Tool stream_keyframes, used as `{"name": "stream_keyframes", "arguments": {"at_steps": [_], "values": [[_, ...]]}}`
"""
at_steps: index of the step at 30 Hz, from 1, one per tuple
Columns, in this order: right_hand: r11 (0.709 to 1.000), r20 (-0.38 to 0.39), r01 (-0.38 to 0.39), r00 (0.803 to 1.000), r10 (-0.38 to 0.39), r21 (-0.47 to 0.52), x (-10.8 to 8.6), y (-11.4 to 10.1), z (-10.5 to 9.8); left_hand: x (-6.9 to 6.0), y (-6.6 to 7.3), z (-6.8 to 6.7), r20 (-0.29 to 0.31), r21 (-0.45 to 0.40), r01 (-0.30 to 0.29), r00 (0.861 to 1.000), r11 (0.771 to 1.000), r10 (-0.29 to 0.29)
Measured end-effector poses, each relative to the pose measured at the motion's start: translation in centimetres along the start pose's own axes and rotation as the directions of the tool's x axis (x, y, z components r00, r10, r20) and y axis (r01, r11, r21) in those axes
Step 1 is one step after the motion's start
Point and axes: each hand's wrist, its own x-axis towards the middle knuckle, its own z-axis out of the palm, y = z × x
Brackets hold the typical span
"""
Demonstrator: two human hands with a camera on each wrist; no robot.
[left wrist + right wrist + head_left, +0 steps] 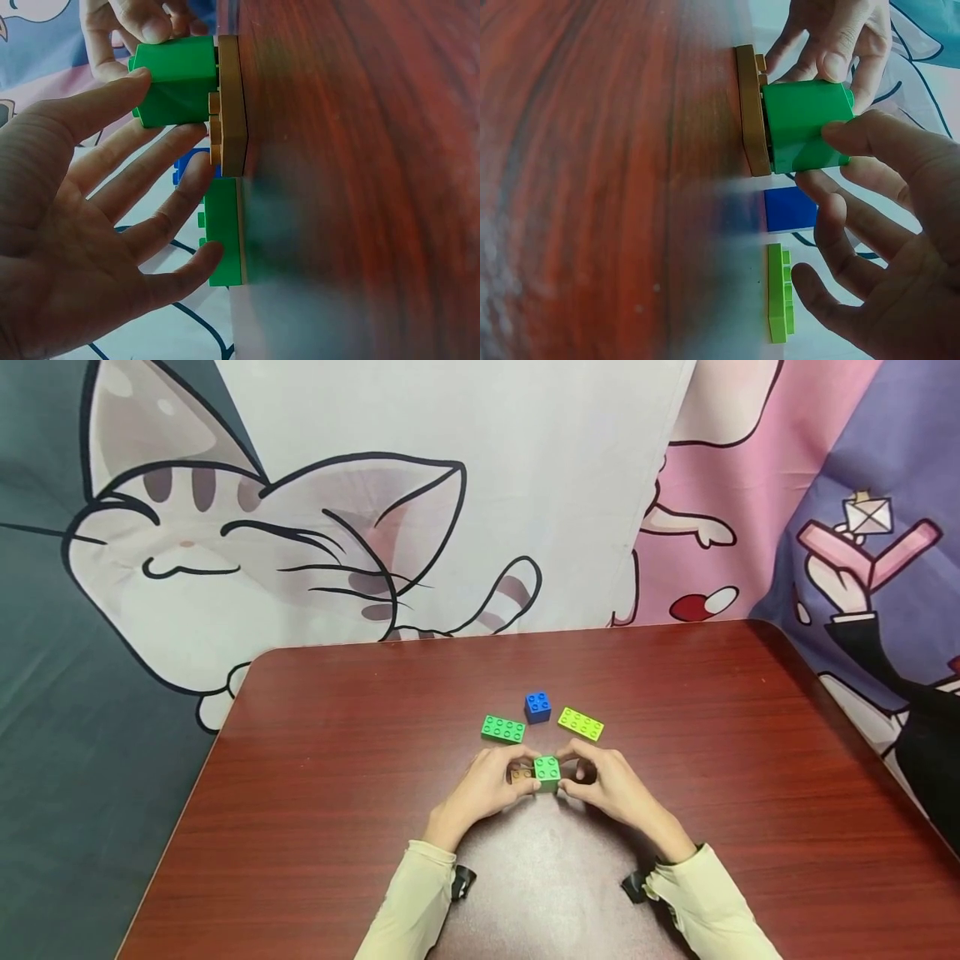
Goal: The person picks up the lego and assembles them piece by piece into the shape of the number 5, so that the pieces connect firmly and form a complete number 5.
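A tall green toy brick (547,774) stands on the right end of a flat brown studded brick (234,112), which lies on the table. My left hand (489,783) pinches the green brick's left side between thumb and forefinger, its other fingers spread behind. From the right, my right hand (613,783) pinches the same brick with thumb and forefinger. The brown brick's left studs stay uncovered, partly hidden by the left hand in the head view. A thin dark gap shows between the two bricks in the right wrist view.
Beyond the hands lie a flat green brick (503,728), a blue brick (537,707) and a flat lime brick (581,724). The reddish-brown table (337,793) ends at a cloth backdrop printed with cartoons (480,410).
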Motion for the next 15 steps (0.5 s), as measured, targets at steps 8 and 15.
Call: {"name": "stream_keyframes", "arguments": {"at_steps": [8,15], "values": [[1.0,0.011,0.008,1.0,-0.008,0.026,-0.04,0.19,-0.1,0.09,0.01,0.2,0.005,-0.03,0.017,1.0,0.999,-0.016],[0.999,0.007,-0.004,1.0,0.004,0.045,-0.02,0.42,-0.11,0.15,0.03,0.22,0.007,-0.038,0.013,1.0,0.999,-0.013]]}}
